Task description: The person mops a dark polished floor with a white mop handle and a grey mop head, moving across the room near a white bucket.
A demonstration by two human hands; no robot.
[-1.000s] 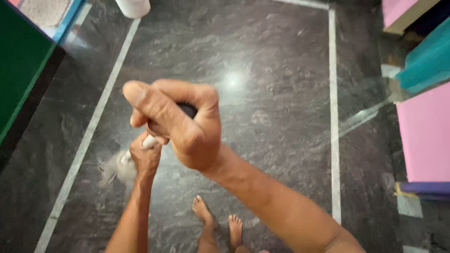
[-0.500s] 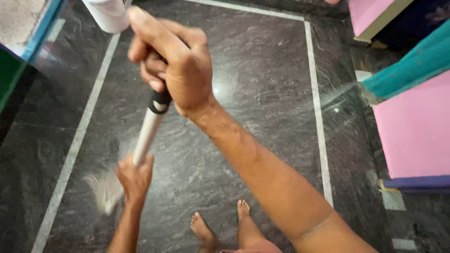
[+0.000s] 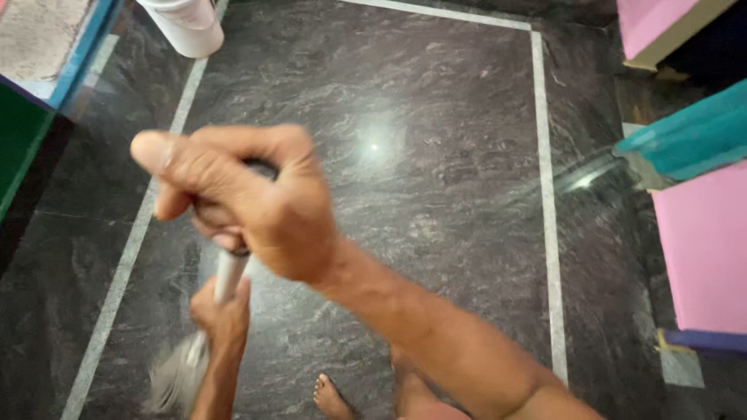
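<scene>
Right hand: the right hand (image 3: 257, 206) is fisted tight round the dark top end of a pale, straight mop handle (image 3: 228, 276), hiding most of it.
Left hand: the left hand (image 3: 222, 319) wraps the handle lower down, fingers closed.
Mop head: a blurred grey mop head (image 3: 175, 377) on the near-left floor, shape unclear.
Floor: dark marble floor (image 3: 436, 155) with pale strips.
Far left: a white plastic bucket (image 3: 187, 23), cut off.
Feet: bare toes (image 3: 334, 397), partly hidden.

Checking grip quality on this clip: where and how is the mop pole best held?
On the bare pale pole, two hands spaced apart, as shown: the right hand wraps the dark top end from above, the left hand clasps lower down. The pole is long, thin and tilted down to the blurred mop head on the floor, so fingers wrapped around it should control it best.
</scene>
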